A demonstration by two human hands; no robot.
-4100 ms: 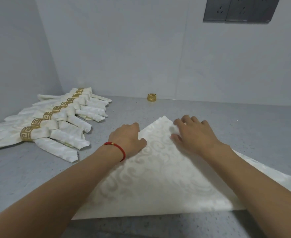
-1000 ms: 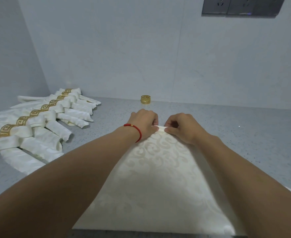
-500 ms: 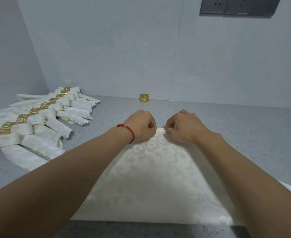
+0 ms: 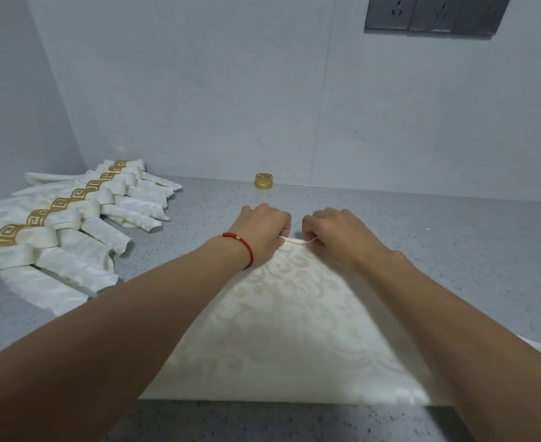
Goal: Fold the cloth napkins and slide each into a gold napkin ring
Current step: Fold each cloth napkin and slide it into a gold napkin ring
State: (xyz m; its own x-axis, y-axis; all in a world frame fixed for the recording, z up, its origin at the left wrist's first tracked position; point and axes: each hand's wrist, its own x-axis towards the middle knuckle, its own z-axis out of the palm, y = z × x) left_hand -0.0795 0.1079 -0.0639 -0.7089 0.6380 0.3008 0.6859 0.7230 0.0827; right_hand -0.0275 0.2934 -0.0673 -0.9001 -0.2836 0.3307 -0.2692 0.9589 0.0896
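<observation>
A cream patterned cloth napkin (image 4: pixel 291 330) lies folded into a triangle on the grey counter, its point away from me. My left hand (image 4: pixel 262 234), with a red cord at the wrist, and my right hand (image 4: pixel 336 237) both pinch the far tip, which is rolled into a small tight fold between them. A loose gold napkin ring (image 4: pixel 264 181) stands by the back wall, beyond my hands.
Several finished napkins in gold rings (image 4: pixel 61 224) lie in a row at the left, reaching toward the corner. The grey counter (image 4: pixel 454 250) ends at the white back wall. Dark wall sockets (image 4: pixel 435 14) sit high at the right.
My hands went from lying flat on the napkin to pinching its far tip. The tip is now rolled over into a narrow fold, and both hands have drawn slightly apart.
</observation>
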